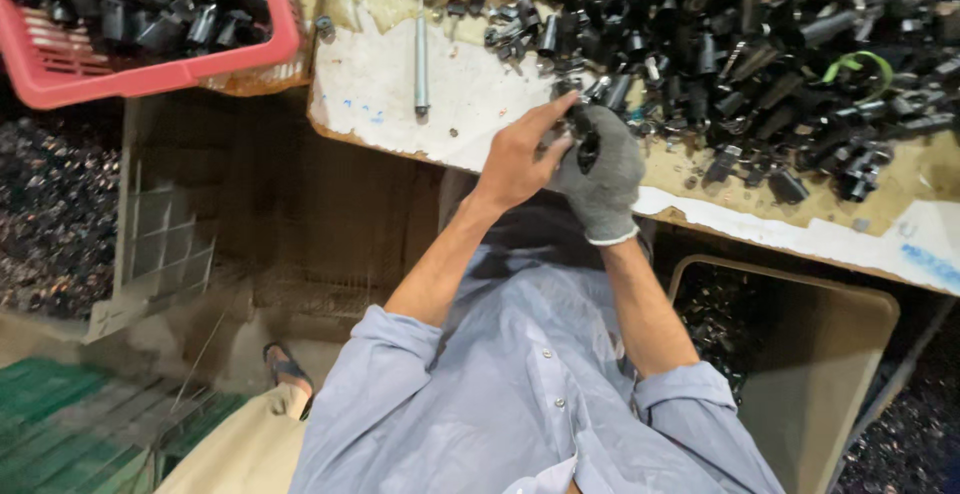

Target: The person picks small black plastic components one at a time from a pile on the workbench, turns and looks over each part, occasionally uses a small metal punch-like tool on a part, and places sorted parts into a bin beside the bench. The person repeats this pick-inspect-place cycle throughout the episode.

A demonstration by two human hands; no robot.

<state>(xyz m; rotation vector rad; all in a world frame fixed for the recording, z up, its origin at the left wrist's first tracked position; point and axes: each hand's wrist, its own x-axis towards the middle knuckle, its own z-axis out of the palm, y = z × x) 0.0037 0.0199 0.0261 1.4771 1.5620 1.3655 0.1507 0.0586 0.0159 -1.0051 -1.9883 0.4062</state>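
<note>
Hands: your left hand (pixel 520 159) is bare and your right hand (pixel 603 169) wears a grey glove.
Left hand: its fingers are pressed together, pinching the top of a small black part (pixel 585 144).
Right hand: it is curled shut around that same black part, holding it from below.
Black part: it sits between your two hands, just over the near edge of the table (pixel 380 84).
Pile: lots of black parts (pixel 760 44) lie heaped on the table, right behind your hands.
Red basket (pixel 150 74): it rests at the far left and has more black parts in it.
Metal rod (pixel 421 59): it lies alone on the white patch of table.
Brown bin (pixel 830 354): it stands under the table by your right arm, with dark bits inside.
</note>
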